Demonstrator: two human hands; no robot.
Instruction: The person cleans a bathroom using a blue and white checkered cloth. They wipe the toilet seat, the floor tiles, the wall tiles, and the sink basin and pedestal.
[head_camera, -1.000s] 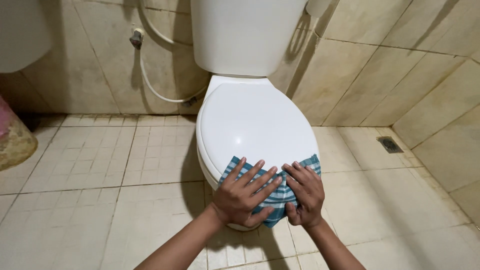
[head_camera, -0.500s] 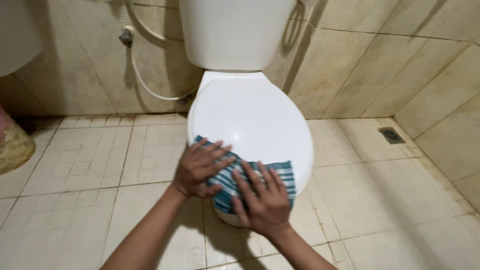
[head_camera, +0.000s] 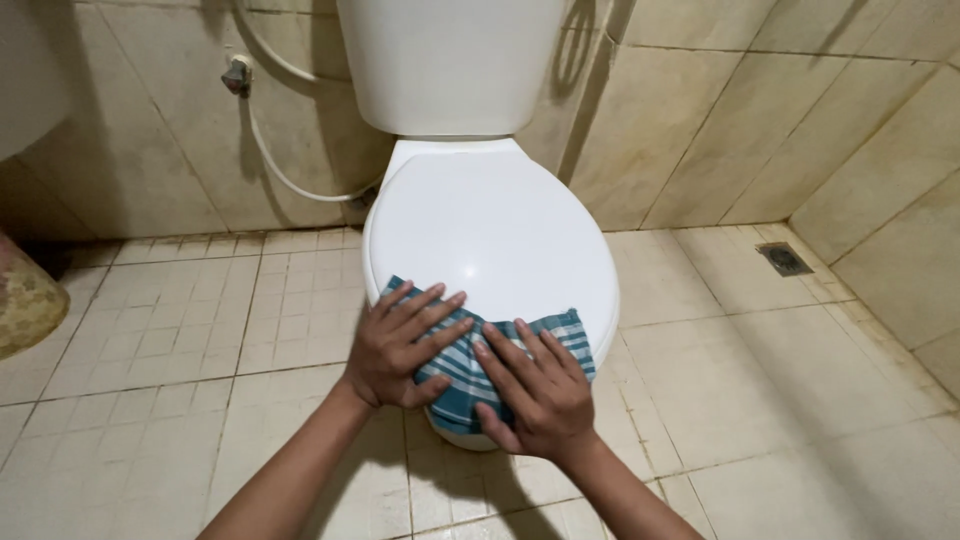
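Observation:
A white toilet stands against the tiled wall, its lid (head_camera: 490, 225) closed. A teal cloth with white stripes (head_camera: 462, 372) lies over the lid's front edge. My left hand (head_camera: 400, 345) presses flat on the cloth's left part, fingers spread. My right hand (head_camera: 535, 390) lies flat on the cloth's right part, close beside the left hand. Both palms cover much of the cloth.
The white cistern (head_camera: 450, 60) rises behind the lid. A white hose (head_camera: 290, 180) runs from a wall valve (head_camera: 238, 75) toward the toilet's base. A floor drain (head_camera: 783, 258) sits at the right. A patterned rounded object (head_camera: 25, 305) shows at the left edge. Beige tiles cover the floor and walls.
Both hands and the cloth have slid from the right side of the lid's front edge toward its left and middle. The camera view has shifted too.

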